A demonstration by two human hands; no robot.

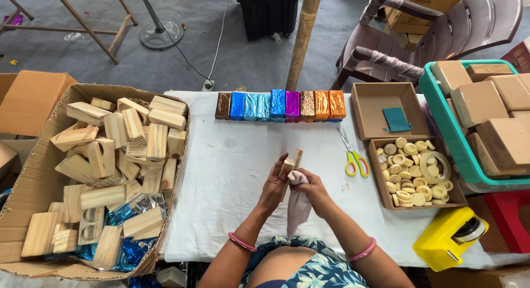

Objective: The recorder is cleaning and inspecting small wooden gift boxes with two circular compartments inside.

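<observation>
Head view — wooden block (291, 162) upright between both hands, left hand (274, 184) gripping it, right hand (310, 187) pinching cloth (298, 202).

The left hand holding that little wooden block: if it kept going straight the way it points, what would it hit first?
Probably the row of foil-wrapped blocks. The left hand points up-table over bare white cloth; depth is uncertain.
</observation>
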